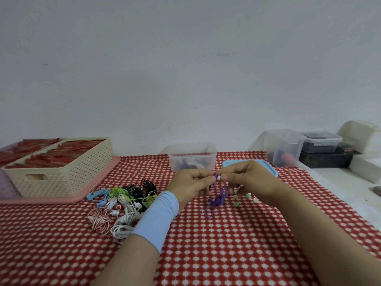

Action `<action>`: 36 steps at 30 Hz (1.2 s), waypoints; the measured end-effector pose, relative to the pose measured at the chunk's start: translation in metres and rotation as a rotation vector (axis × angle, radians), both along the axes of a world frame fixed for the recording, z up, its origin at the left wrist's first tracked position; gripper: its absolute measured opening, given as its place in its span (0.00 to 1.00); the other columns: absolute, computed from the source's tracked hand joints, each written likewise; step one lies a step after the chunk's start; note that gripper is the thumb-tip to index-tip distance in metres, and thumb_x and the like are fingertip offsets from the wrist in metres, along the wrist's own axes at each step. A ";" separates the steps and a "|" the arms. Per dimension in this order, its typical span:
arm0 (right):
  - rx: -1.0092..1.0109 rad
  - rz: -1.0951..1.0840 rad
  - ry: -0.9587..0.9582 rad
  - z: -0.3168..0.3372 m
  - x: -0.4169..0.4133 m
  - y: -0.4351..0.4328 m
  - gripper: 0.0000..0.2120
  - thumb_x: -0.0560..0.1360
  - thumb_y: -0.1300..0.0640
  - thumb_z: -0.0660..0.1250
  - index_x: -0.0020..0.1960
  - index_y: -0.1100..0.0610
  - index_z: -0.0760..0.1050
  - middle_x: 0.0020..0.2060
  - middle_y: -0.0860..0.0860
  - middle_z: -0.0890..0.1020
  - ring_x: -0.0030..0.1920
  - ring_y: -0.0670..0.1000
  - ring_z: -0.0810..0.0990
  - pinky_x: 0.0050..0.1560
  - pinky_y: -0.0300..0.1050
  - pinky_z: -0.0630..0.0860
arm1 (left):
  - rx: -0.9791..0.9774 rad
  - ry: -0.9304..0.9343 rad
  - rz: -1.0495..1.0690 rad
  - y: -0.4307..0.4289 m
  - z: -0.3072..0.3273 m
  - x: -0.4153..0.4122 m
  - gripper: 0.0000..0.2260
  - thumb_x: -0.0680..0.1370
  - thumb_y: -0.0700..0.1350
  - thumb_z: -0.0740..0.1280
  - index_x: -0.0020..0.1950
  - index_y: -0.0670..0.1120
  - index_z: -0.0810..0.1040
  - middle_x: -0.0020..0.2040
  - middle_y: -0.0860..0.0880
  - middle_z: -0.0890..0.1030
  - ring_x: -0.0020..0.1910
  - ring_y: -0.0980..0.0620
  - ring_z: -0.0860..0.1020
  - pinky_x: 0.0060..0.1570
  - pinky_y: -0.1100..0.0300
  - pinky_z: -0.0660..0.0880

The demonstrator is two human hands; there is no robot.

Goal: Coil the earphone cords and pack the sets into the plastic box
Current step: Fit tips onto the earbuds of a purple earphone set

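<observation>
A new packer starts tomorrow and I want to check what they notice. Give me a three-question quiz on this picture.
1. True or false: the box has its lid on.
2. Which cord do the left hand and right hand pinch? A green, B purple, C black.
3. Fill in: the earphone pile lies to the ___ of the left hand.
Key: 1 false, the lid lies beside the box. 2 B, the purple cord. 3 left.
</observation>
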State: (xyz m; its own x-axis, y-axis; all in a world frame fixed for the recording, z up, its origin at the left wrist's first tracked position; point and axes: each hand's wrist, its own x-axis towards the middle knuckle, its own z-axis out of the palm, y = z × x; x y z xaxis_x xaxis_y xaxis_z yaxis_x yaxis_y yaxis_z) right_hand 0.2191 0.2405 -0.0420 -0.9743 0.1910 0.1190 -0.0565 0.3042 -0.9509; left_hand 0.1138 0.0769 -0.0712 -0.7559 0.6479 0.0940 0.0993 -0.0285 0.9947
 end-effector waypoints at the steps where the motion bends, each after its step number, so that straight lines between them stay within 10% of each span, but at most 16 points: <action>1: -0.001 0.000 -0.010 0.000 0.000 0.000 0.07 0.77 0.59 0.71 0.50 0.53 0.87 0.41 0.55 0.87 0.35 0.48 0.79 0.33 0.41 0.76 | 0.002 0.000 -0.008 0.000 0.000 0.001 0.05 0.76 0.38 0.72 0.48 0.46 0.85 0.50 0.42 0.85 0.47 0.48 0.82 0.45 0.57 0.81; 36: 0.001 -0.049 0.003 -0.005 -0.006 0.001 0.05 0.74 0.58 0.74 0.49 0.52 0.87 0.42 0.53 0.87 0.37 0.49 0.81 0.34 0.43 0.76 | 0.027 -0.118 -0.045 0.002 -0.004 -0.004 0.06 0.77 0.41 0.70 0.51 0.40 0.84 0.40 0.46 0.82 0.36 0.54 0.78 0.44 0.55 0.82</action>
